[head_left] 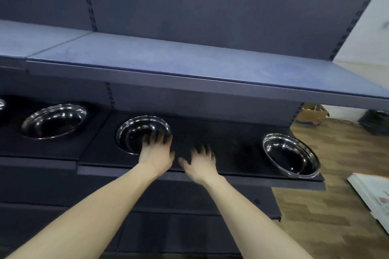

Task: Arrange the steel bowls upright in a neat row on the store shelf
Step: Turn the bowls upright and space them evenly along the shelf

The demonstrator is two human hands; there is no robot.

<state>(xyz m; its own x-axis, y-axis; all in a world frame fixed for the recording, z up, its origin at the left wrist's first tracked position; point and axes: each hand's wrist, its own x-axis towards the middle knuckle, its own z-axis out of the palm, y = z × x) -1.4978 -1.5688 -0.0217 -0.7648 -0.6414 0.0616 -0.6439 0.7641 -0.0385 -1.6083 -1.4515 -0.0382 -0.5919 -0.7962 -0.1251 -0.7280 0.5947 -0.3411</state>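
Three shiny steel bowls stand upright along the dark middle shelf (221,149). The left bowl (53,121) sits on the neighbouring shelf section. At the middle bowl (139,130), my left hand (155,153) lies over the near right rim, fingers spread into the bowl; a firm grip cannot be made out. My right hand (200,163) hovers open over the bare shelf just right of it, fingers apart, holding nothing. The right bowl (291,154) stands near the shelf's right end. A sliver of another bowl (1,104) shows at the far left edge.
A blue-grey upper shelf (168,59) overhangs the bowls, leaving a low gap. Lower dark shelves (189,206) sit beneath my arms. On the wooden floor to the right lie a cardboard box (313,114), a black bag (374,122) and white printed boards (372,197).
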